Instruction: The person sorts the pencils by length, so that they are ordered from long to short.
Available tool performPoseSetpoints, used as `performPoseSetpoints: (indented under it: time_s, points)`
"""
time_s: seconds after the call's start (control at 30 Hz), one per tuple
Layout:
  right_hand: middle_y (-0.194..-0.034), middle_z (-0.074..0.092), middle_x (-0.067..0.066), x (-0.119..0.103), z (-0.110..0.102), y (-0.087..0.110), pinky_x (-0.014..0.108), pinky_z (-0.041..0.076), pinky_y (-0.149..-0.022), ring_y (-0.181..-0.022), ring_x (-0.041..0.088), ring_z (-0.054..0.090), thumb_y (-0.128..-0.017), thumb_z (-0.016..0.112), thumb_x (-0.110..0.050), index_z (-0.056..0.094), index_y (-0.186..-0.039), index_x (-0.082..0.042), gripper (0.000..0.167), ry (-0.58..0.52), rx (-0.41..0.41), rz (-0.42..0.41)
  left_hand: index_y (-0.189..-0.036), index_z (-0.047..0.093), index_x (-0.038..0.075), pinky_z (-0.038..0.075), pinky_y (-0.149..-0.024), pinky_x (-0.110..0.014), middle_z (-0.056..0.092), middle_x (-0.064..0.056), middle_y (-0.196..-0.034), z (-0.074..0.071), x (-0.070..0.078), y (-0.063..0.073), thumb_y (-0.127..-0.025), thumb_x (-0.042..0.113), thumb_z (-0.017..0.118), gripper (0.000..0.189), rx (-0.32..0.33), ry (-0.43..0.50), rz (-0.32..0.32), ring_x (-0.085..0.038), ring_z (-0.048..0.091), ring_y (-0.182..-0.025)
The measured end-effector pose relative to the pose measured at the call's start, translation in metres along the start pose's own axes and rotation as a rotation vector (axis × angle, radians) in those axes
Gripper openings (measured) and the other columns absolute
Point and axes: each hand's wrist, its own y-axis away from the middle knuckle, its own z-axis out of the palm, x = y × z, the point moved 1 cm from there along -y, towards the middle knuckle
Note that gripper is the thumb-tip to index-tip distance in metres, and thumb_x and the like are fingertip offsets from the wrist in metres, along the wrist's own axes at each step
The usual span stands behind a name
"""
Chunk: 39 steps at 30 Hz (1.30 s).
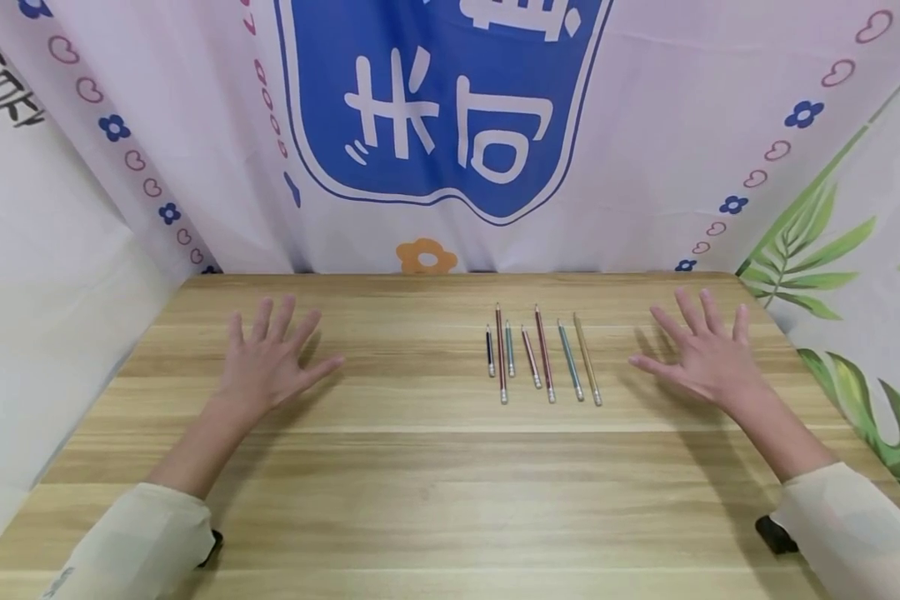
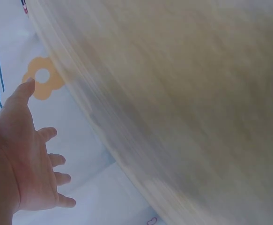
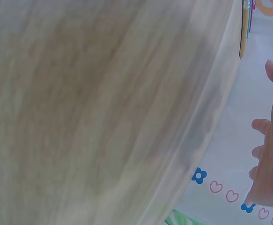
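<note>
Several pencils lie side by side right of the table's middle in the head view, their eraser ends toward me. A short dark pencil [image 1: 491, 350] is leftmost; a long yellow pencil [image 1: 588, 359] is rightmost. Between them are red pencils, such as the long one [image 1: 544, 353], and blue ones, such as this pencil [image 1: 570, 359]. My left hand [image 1: 268, 364] hovers over the table's left side with fingers spread, holding nothing. To the right of the yellow pencil, apart from it, my right hand [image 1: 708, 354] is likewise spread and holds nothing.
The wood-grain table [image 1: 420, 500] reaches back to a printed curtain [image 1: 645, 150] with a blue emblem. White cloth [image 1: 52, 275] hangs along the left side, and a leaf-patterned cloth [image 1: 862, 350] along the right.
</note>
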Motion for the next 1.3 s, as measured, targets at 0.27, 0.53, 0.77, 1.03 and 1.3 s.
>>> performPoseSetpoints:
  time_s: [0.27, 0.53, 0.77, 1.03, 1.3]
  points:
    - [-0.170, 0.005, 0.026, -0.006, -0.002, -0.002, 0.080, -0.013, -0.115, -0.154, 0.054, -0.001, -0.095, 0.051, -0.072, 0.033, -0.161, -0.009, 0.094, -0.007, -0.004, -0.013, -0.163, 0.031, 0.014, 0.003, -0.121, -0.077, 0.012, -0.027, -0.169, 0.000, 0.007, 0.002, -0.097, 0.075, 0.043, 0.090, -0.004, 0.034, 0.009, -0.053, 0.009, -0.153]
    - [-0.171, 0.002, 0.024, -0.011, -0.002, -0.002, 0.077, -0.013, -0.117, -0.154, 0.053, -0.002, -0.095, 0.052, -0.072, 0.033, -0.161, -0.008, 0.094, -0.017, -0.004, -0.028, -0.163, 0.033, 0.016, 0.005, -0.121, -0.076, 0.014, -0.026, -0.169, -0.002, 0.018, -0.004, -0.098, 0.074, 0.044, 0.088, 0.000, 0.054, 0.029, -0.053, 0.010, -0.154]
    - [-0.170, 0.006, 0.026, -0.015, 0.000, -0.005, 0.077, -0.010, -0.118, -0.154, 0.053, -0.001, -0.095, 0.052, -0.072, 0.034, -0.161, -0.008, 0.094, -0.004, -0.017, -0.039, -0.163, 0.032, 0.016, 0.002, -0.122, -0.074, 0.012, -0.025, -0.170, -0.005, 0.031, -0.009, -0.098, 0.071, 0.046, 0.086, -0.013, 0.067, 0.049, -0.052, 0.007, -0.154]
    - [-0.170, 0.008, 0.026, -0.021, -0.001, -0.004, 0.077, -0.008, -0.119, -0.154, 0.053, 0.001, -0.095, 0.051, -0.072, 0.033, -0.161, -0.009, 0.093, 0.016, -0.021, -0.047, -0.162, 0.035, 0.016, 0.005, -0.123, -0.074, 0.016, -0.023, -0.170, -0.006, 0.045, -0.016, -0.099, 0.068, 0.050, 0.083, -0.008, 0.072, 0.076, -0.051, 0.010, -0.155]
    - [-0.169, 0.013, 0.025, -0.030, 0.000, -0.006, 0.078, -0.004, -0.119, -0.155, 0.052, 0.006, -0.095, 0.052, -0.071, 0.036, -0.160, -0.010, 0.091, 0.023, 0.007, -0.084, -0.161, 0.038, 0.017, 0.009, -0.124, -0.072, 0.020, -0.023, -0.169, -0.006, 0.060, -0.020, -0.098, 0.067, 0.051, 0.082, 0.012, 0.071, 0.106, -0.049, 0.015, -0.154]
